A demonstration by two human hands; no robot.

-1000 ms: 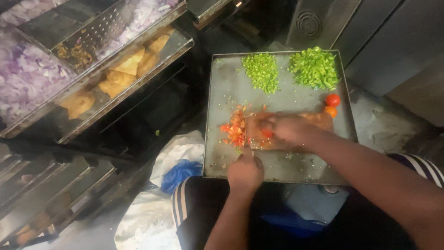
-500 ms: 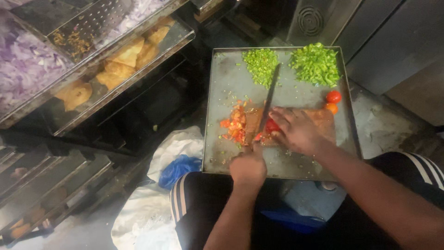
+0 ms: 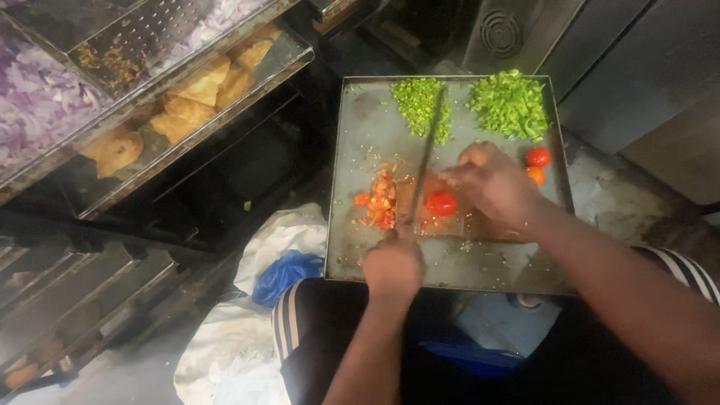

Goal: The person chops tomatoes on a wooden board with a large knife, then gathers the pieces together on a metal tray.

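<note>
A metal tray (image 3: 360, 255) rests on my lap with a small wooden board (image 3: 480, 225) on it. My left hand (image 3: 394, 264) grips the handle of a long knife (image 3: 426, 161), whose blade points away from me across the tray. My right hand (image 3: 489, 184) presses on a red tomato piece (image 3: 441, 202) just right of the blade. Chopped tomato (image 3: 381, 199) lies left of the blade. Two whole small tomatoes (image 3: 538, 157) sit right of my right hand. Two heaps of chopped green vegetable (image 3: 510, 103) lie at the tray's far edge.
On the left, steel racks hold pans of chopped purple onion (image 3: 37, 105) and fried pastries (image 3: 187, 105). A white sack (image 3: 270, 236) and a blue bag (image 3: 286, 271) lie on the floor by my knee. Grey metal cabinets (image 3: 637, 67) stand behind the tray.
The knife blade has come into view and now lies beside the tomato piece. My right hand has shifted slightly right, uncovering the tomato.
</note>
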